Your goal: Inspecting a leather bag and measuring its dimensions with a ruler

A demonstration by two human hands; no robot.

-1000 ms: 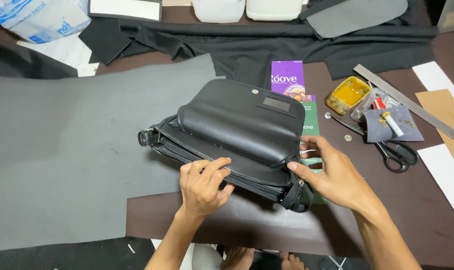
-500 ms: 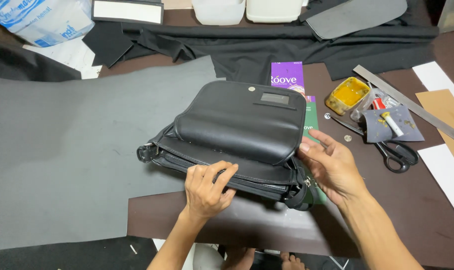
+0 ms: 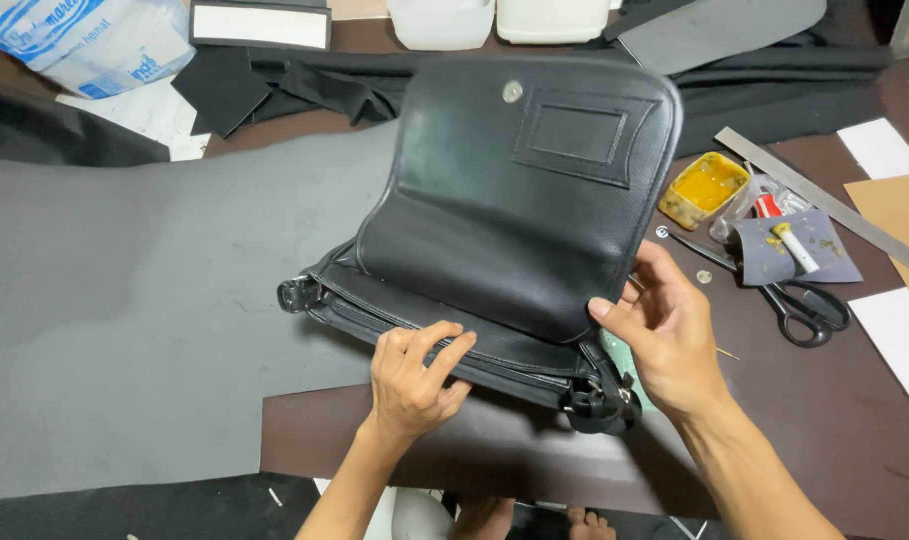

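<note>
A black leather shoulder bag [image 3: 514, 200] stands tilted on the table in front of me, its flap raised and facing the camera, with a metal snap and a stitched rectangular patch on the flap. My left hand [image 3: 412, 378] presses on the bag's lower front edge, fingers curled over the seam. My right hand [image 3: 664, 330] grips the bag's right side near the flap's lower corner, thumb in front. A black strap buckle [image 3: 599, 400] hangs just below that hand, and another ring fitting [image 3: 296, 293] sticks out at the bag's left end.
A large grey leather sheet [image 3: 124, 300] lies at left. At right are a yellow glue tin [image 3: 706, 188], black scissors [image 3: 794, 300], a metal ruler [image 3: 824, 205], a grey scrap with a glue stick [image 3: 789, 245]. Black fabric [image 3: 314, 85] and white containers [image 3: 494, 18] lie behind.
The bag has been tipped up from lying flat, so its flap now faces the camera. My right hand moved up along the bag's right side; my left hand stayed at the lower edge.
</note>
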